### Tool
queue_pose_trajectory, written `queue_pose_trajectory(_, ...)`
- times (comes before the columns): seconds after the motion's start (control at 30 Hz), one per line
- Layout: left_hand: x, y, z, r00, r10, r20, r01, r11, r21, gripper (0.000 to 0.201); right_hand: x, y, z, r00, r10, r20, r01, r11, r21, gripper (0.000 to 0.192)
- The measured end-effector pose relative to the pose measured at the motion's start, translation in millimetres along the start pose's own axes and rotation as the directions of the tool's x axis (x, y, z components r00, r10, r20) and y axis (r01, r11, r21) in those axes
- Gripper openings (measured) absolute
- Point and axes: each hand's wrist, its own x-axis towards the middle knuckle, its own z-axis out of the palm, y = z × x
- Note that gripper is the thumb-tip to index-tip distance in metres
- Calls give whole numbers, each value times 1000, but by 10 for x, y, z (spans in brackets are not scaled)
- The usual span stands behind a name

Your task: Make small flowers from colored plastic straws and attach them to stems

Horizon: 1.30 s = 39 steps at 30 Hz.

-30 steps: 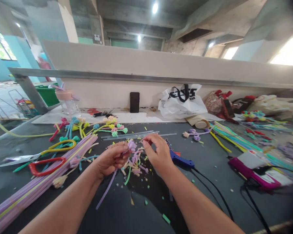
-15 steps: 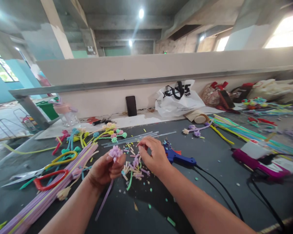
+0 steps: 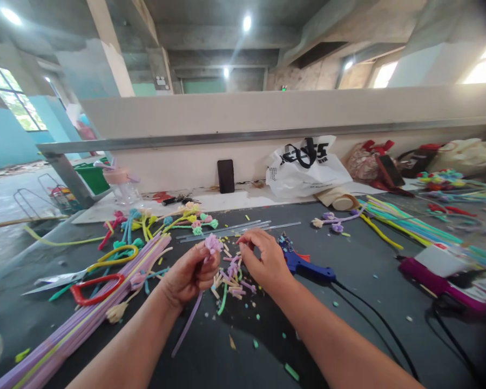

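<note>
My left hand (image 3: 190, 275) grips a lilac pipe-cleaner flower (image 3: 213, 243); its stem (image 3: 188, 323) hangs down below my fist over the dark table (image 3: 348, 281). My right hand (image 3: 264, 259) is just right of the flower head, fingers pinched together near it; whether they hold a small piece I cannot tell. Under both hands lies a heap of cut pipe-cleaner scraps (image 3: 230, 281). A blue glue gun (image 3: 303, 265) lies right beside my right hand.
Scissors with red and yellow handles (image 3: 95, 281) and a bundle of long lilac stems (image 3: 81, 319) lie left. Finished coloured flowers (image 3: 166, 219) sit behind. A white plastic bag (image 3: 305, 167), a black phone (image 3: 225, 176) and a pink glue gun (image 3: 437, 270) are further off.
My left hand raised the flower and turned its head up, then brought it closer to my right hand. The view shifted slightly.
</note>
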Motion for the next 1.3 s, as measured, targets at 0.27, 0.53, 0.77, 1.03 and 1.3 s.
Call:
queue_pose_trajectory(0.27,80,22,47,989,-90,-121,91,996,3,18,-30,-20,-2,993,-112,-26,113,991,71,9)
queue_pose_trajectory(0.53,79,-35,66,995,-66,-81,75,989,125,17,-38,-12,26,974,-226,-10,226,974,9,15)
queue_pose_trajectory(0.77,74,-61,86,992,-48,-118,71,977,203,22,-42,-4,27,965,-261,-5,261,965,-32,13)
queue_pose_trajectory(1.03,70,-64,108,989,-30,-145,65,967,245,21,-52,3,33,956,-294,6,293,953,-72,9)
queue_pose_trajectory(1.3,78,-94,114,986,-12,-165,62,950,306,23,-43,-6,22,953,-304,9,303,951,-63,6)
